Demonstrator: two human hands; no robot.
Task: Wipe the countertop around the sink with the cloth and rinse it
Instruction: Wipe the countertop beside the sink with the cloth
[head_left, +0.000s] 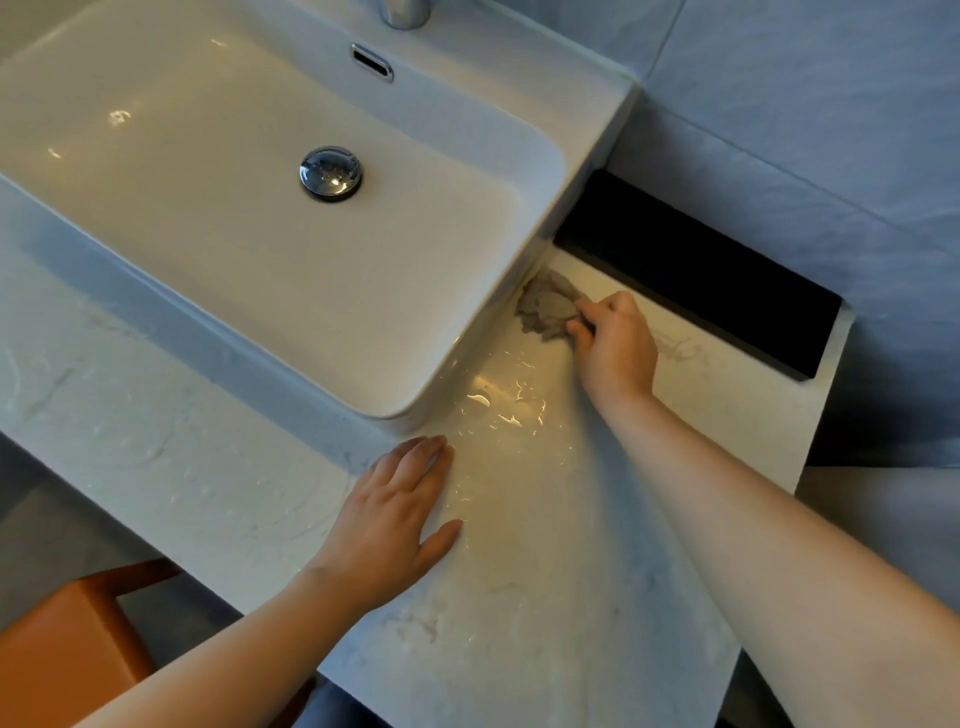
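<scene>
A grey crumpled cloth (546, 305) lies on the pale marble countertop (561, 561), pressed against the right outer wall of the white sink (540, 171). My right hand (615, 345) is shut on the cloth's near edge, beside the sink's far right corner. Flat on the countertop, my left hand (397, 514) rests just in front of the sink's near right corner with its fingers spread and nothing in it. Water droplets and a wet sheen (501, 410) cover the counter between the two hands.
A black rectangular recess (696, 270) sits in the counter behind the cloth. The sink has a chrome drain plug (331, 173), an overflow slot (372, 62) and a tap base (405, 11) at the top. An orange stool (62, 649) stands below left. Grey tiled wall (810, 104) lies right.
</scene>
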